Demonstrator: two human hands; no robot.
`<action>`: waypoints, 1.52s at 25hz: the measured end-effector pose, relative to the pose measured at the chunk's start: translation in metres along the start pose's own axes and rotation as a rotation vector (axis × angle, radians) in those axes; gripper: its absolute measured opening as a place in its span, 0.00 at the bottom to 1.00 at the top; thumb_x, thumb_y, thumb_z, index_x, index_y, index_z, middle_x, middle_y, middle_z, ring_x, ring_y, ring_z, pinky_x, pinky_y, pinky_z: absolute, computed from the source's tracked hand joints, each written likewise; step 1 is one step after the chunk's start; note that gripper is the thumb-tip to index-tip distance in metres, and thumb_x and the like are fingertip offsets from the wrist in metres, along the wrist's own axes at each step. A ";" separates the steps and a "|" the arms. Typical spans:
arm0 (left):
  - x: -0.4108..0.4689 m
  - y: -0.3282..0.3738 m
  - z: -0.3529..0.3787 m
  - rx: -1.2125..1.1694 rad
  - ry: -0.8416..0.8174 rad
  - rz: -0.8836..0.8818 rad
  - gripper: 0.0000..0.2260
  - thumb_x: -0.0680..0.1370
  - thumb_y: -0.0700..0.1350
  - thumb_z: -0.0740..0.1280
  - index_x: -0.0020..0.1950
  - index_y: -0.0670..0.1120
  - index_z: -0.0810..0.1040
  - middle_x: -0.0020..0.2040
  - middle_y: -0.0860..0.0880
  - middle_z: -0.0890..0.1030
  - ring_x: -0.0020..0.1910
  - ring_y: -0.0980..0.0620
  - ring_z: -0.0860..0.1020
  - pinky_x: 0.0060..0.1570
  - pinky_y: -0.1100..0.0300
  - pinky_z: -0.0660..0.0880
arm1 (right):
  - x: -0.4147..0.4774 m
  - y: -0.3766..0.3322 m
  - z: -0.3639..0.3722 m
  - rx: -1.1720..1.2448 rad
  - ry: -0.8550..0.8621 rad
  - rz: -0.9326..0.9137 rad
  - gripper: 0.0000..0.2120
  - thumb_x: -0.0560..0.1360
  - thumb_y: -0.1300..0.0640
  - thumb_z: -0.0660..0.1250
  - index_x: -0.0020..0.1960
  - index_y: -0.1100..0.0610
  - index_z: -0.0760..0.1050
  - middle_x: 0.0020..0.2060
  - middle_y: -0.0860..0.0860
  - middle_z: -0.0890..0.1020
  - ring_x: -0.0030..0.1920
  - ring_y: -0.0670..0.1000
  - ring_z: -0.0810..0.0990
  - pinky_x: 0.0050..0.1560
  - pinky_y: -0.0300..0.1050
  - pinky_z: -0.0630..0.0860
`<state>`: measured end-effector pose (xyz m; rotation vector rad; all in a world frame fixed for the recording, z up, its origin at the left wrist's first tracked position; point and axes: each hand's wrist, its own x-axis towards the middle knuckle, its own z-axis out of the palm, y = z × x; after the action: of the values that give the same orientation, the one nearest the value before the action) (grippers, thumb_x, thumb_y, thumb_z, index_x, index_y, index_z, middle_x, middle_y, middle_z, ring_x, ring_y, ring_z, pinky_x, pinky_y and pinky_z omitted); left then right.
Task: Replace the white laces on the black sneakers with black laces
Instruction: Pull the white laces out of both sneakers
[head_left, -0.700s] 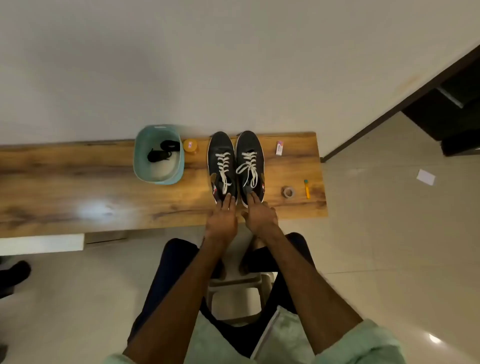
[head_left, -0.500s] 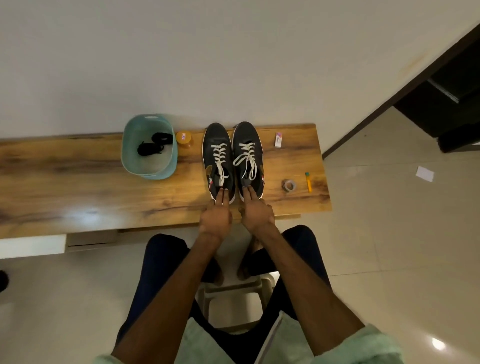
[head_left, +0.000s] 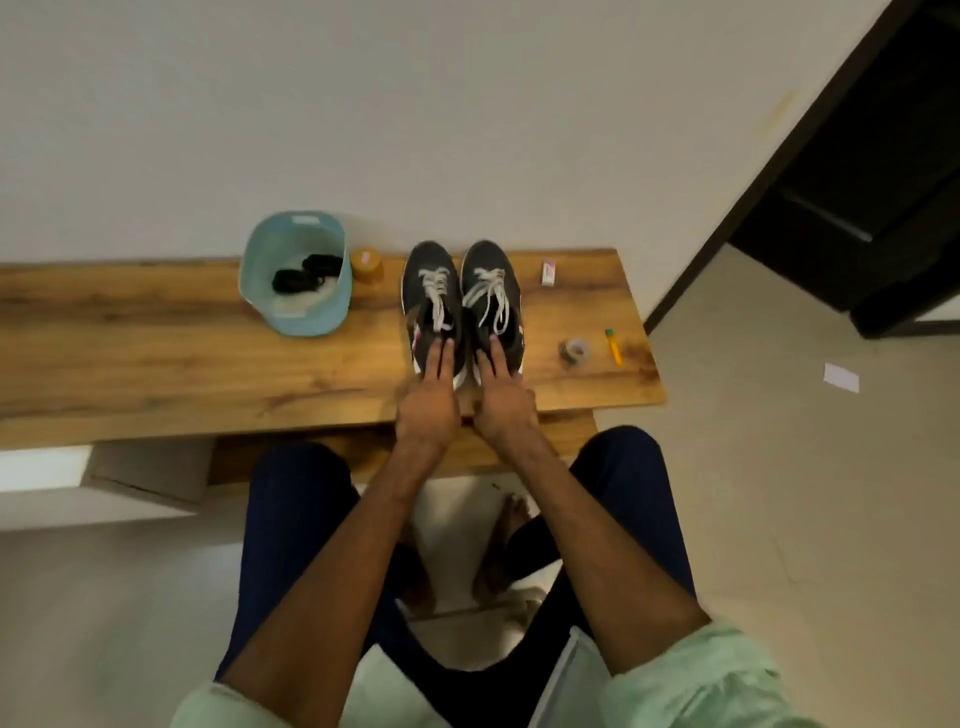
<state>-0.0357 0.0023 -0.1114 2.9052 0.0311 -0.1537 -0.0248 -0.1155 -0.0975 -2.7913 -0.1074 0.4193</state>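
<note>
**Pair of black sneakers on a desk, hands at the heels**

Setting and edges: long wood-grain desk with a glossy top, its back edge against a plain pale wall. Its right end stops just past a small yellow marker with a green cap. The front edge runs under the person's wrists. The widest stretch of open desk surface lies left of the tub. A narrower strip lies between the sneakers and the small items on the right.

Task items: left black low-top sneaker and right black low-top sneaker, matte uppers with pale soles, stand side by side and touching. The long axis of each runs front to back across the desk. Toes point to the wall and heels sit near the front edge. Flat white laces are threaded in both, the ends loose over the tongues. Bundled black laces lie inside a teal plastic tub with rounded corners, left of the sneakers.

Hands: left hand rests straight fingers on the left sneaker's heel. Right hand does the same on the right sneaker. Neither hand grips anything.

Other items: a small orange round-lidded jar just beside the tub. A white-and-pink eraser near the back edge. A clear tape roll beside the marker.
</note>
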 end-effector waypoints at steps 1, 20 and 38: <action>0.000 -0.002 0.000 -0.025 -0.004 0.018 0.36 0.79 0.43 0.63 0.81 0.46 0.45 0.81 0.50 0.49 0.51 0.46 0.80 0.46 0.52 0.79 | -0.002 0.000 0.000 0.027 -0.030 -0.027 0.42 0.75 0.56 0.69 0.81 0.52 0.49 0.81 0.48 0.42 0.71 0.61 0.67 0.63 0.62 0.74; -0.026 -0.019 -0.018 -0.007 -0.184 0.032 0.40 0.79 0.45 0.65 0.81 0.51 0.41 0.81 0.52 0.46 0.71 0.45 0.68 0.63 0.48 0.74 | -0.022 0.012 -0.012 0.031 -0.109 -0.139 0.47 0.72 0.63 0.69 0.81 0.53 0.44 0.81 0.45 0.42 0.68 0.59 0.70 0.63 0.60 0.75; -0.049 0.001 -0.044 0.011 -0.045 0.023 0.26 0.81 0.55 0.61 0.76 0.47 0.62 0.74 0.48 0.67 0.67 0.49 0.73 0.60 0.55 0.75 | -0.040 0.018 -0.014 0.050 -0.130 -0.185 0.37 0.77 0.55 0.68 0.80 0.51 0.52 0.81 0.48 0.52 0.69 0.57 0.73 0.65 0.55 0.74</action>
<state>-0.0797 0.0111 -0.0637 2.9111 -0.0106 -0.2166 -0.0582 -0.1415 -0.0801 -2.6735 -0.3757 0.5482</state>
